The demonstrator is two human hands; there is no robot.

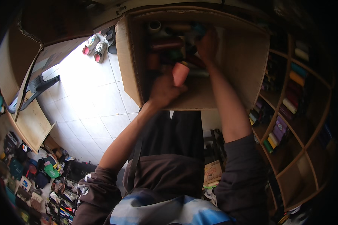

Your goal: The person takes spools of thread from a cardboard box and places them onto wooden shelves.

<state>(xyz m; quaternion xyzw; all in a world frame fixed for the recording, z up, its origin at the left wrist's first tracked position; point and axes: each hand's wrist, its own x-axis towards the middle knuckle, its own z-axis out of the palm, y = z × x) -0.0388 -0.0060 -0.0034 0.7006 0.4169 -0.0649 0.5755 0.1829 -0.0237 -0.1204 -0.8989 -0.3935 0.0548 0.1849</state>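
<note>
An open cardboard box (242, 56) is in front of me, and both my hands reach into it. My left hand (162, 90) is at the near left side, its fingers closed round a salmon-pink thread spool (180, 74). Deeper in, by the right part of the pile, my right hand (207, 45) is curled beside a blue spool (198, 29); shadow hides what its fingers hold. Among the spools in the box are a dark red one (166, 43), a green one (172, 56) and a pale one seen end-on (154, 26).
Wooden shelves (297, 154) with thread spools in several colours stand at the right. Shoes (99, 51) rest on the white tiled floor (92, 99). Another open carton (32, 120) is at the left, above a crowded heap of small goods (35, 172).
</note>
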